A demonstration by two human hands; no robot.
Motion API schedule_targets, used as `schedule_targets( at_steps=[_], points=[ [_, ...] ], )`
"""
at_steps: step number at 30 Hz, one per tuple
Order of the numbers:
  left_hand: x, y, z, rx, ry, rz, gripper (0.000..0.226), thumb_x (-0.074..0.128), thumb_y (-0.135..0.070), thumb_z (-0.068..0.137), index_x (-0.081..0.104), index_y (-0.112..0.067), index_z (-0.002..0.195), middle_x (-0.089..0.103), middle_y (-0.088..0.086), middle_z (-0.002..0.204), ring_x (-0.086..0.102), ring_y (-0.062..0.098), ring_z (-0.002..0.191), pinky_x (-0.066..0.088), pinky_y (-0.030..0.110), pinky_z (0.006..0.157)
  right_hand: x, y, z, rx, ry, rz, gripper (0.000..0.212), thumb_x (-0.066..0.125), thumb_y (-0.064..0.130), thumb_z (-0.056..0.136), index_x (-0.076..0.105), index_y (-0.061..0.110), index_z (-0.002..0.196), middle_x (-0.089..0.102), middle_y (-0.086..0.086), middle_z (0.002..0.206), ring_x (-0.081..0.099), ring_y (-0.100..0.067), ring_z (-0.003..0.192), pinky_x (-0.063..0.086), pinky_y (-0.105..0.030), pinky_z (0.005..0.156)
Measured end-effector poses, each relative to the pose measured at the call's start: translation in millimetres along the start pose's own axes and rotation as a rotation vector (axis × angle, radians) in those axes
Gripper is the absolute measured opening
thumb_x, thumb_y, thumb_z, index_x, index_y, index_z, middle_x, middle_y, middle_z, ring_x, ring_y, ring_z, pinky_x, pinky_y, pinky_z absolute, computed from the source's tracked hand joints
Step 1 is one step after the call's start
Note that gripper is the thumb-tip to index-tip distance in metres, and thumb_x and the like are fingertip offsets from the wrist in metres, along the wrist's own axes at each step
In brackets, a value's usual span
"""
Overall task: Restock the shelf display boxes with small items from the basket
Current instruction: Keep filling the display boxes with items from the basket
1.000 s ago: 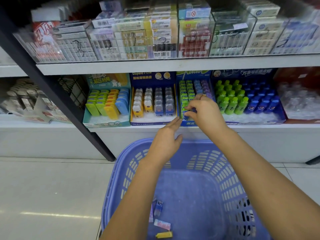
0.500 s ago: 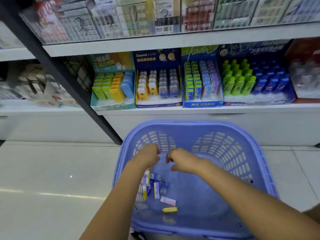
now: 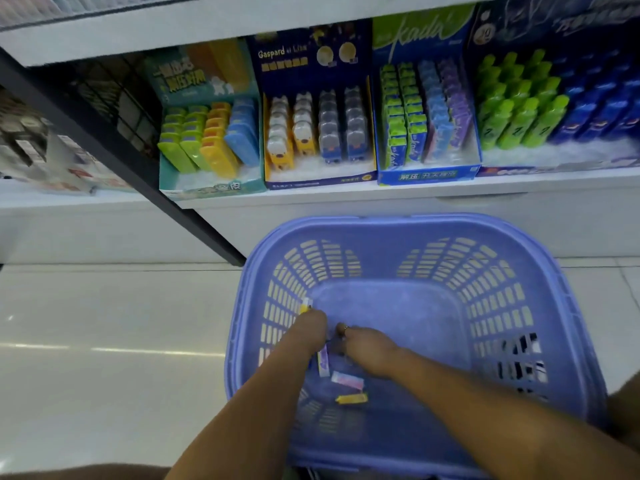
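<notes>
Nearest, loose on the floor of the lilac basket (image 3: 408,225): a yellow pack (image 3: 351,398), then a pink-and-white pack (image 3: 347,380), then a purple-and-white pack (image 3: 323,362) running up between the two wrists. Close together, none stacked.

Just beyond them, by the basket's left wall: left hand (image 3: 310,329) and right hand (image 3: 365,344), knuckles up, fingers curled down over the items. Cannot tell whether either of the hands grips anything, with the fingertips hidden under the backs. Past the left knuckles, a yellow-and-white piece (image 3: 305,305); held or merely lying against the wall, unclear.

By shape and look, probably light, stiff little slabs with smooth wrapping: easy to lift, apt to slip or skate away on the plastic floor, not obviously fragile. Best pinched across the narrow long edges between thumb and forefinger, or several gathered flat into one palm.

Farther off, above the basket's far rim, on the white shelf (image 3: 346,199), display boxes side by side: teal box (image 3: 207,188), dark blue box (image 3: 318,181), blue box (image 3: 429,174) with green, blue and purple rows, then a wide box (image 3: 519,169) of green and blue bottles. Likely slotted in upright, by matching colour.
</notes>
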State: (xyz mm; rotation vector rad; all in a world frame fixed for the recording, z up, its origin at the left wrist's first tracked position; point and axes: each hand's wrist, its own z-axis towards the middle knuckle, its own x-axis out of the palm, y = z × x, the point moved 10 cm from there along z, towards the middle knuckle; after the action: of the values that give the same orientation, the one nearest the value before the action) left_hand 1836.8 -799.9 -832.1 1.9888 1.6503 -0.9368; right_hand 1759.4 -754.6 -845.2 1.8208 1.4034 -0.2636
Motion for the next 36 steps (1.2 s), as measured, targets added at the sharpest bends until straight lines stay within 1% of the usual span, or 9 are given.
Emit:
schedule_targets(
  at_steps=[4,7,10,13,18,21,24,30,36],
  points=[
    [3.4,-0.7,6.0,-0.006,-0.054,0.07,0.029,0.041,-0.015,0.098,0.048,0.002,0.121,0.054,0.019,0.129,0.048,0.031,0.122,0.031,0.033,0.098,-2.6,-14.0,6.0,0.028,-0.02,0.012,0.032,0.033,0.021,0.099,0.054,0.008,0.121,0.053,-0.016,0.128,0.052,-0.03,0.117,0.04,-0.035,0.096],
    [5.0,1.2,11.7,-0.027,-0.075,0.085,0.032,0.046,-0.018,0.096,0.048,0.002,0.121,0.054,0.02,0.128,0.05,0.033,0.12,0.034,0.035,0.096,-15.1,-32.7,1.3,0.093,-0.067,0.041,0.018,0.035,0.023,0.097,0.05,0.019,0.087,0.063,-0.02,0.113,0.062,-0.031,0.094,0.048,-0.032,0.076],
    [6.8,2.1,17.1,-0.034,-0.073,0.119,0.035,0.049,-0.019,0.095,0.045,0.001,0.124,0.049,0.021,0.129,0.047,0.034,0.12,0.038,0.039,0.095,-27.1,-59.5,-7.6,0.183,-0.049,0.069,0.018,0.054,0.014,0.088,0.045,0.024,0.075,0.061,-0.015,0.11,0.061,-0.027,0.097,0.046,-0.029,0.077],
    [4.1,1.7,20.0,-0.019,-0.085,0.158,0.037,0.054,-0.025,0.093,0.047,-0.003,0.121,0.054,0.018,0.126,0.049,0.033,0.118,0.039,0.038,0.095,-49.0,-71.7,-13.7,0.167,-0.076,0.135,0.035,0.072,0.017,0.076,0.041,0.019,0.059,0.059,-0.011,0.08,0.056,-0.017,0.077,0.038,-0.026,0.059],
    [-3.6,3.0,20.8,-0.046,-0.085,0.037,0.039,0.064,-0.033,0.085,0.058,-0.004,0.11,0.063,0.018,0.116,0.055,0.033,0.112,0.04,0.036,0.101,-103.8,-65.1,-24.2,0.099,-0.063,0.338,0.022,0.078,0.019,0.076,0.068,0.002,0.087,0.054,-0.004,0.063,0.05,-0.011,0.059,0.039,-0.021,0.055],
    [-27.8,-8.3,13.8,-0.014,-0.134,-0.224,0.015,0.066,-0.021,0.084,0.065,-0.008,0.09,0.066,0.018,0.102,0.061,0.03,0.102,0.044,0.034,0.086,-139.1,-65.1,-41.5,0.077,-0.065,0.409,0.023,0.071,0.013,0.082,0.068,0.002,0.101,0.057,0.001,0.063,0.052,-0.006,0.054,0.045,-0.013,0.05],
    [-64.5,-24.1,2.4,0.013,-0.181,-0.703,0.011,0.073,-0.016,0.082,0.063,-0.013,0.076,0.062,0.005,0.072,0.06,0.018,0.069,0.049,0.028,0.068,-177.0,-62.0,-70.2,0.034,-0.085,0.49,0.016,0.073,0.015,0.081,0.066,0.013,0.095,0.06,0.003,0.065,0.054,-0.005,0.055,0.046,-0.014,0.053],
    [-140.2,-102.1,-52.9,0.307,0.056,-1.381,0.013,0.049,-0.014,0.097,0.061,-0.016,0.092,0.056,0.003,0.078,0.053,0.011,0.06,0.051,0.019,0.056,-260.7,-33.7,-136.1,-0.166,-0.241,0.663,0.021,0.068,0.011,0.084,0.069,0.011,0.104,0.063,-0.002,0.076,0.054,-0.001,0.056,0.047,-0.011,0.056],
    [-203.7,-137.1,-102.6,0.5,0.09,-1.671,0.039,0.034,-0.036,0.101,0.062,-0.01,0.098,0.047,-0.001,0.065,0.035,0.004,0.044,0.024,0.014,0.038,-342.2,-37.5,-204.4,-0.294,-0.709,0.806,0.018,0.066,0.012,0.086,0.068,0.011,0.103,0.064,-0.006,0.082,0.056,-0.003,0.058,0.049,-0.014,0.06]
  ],
)
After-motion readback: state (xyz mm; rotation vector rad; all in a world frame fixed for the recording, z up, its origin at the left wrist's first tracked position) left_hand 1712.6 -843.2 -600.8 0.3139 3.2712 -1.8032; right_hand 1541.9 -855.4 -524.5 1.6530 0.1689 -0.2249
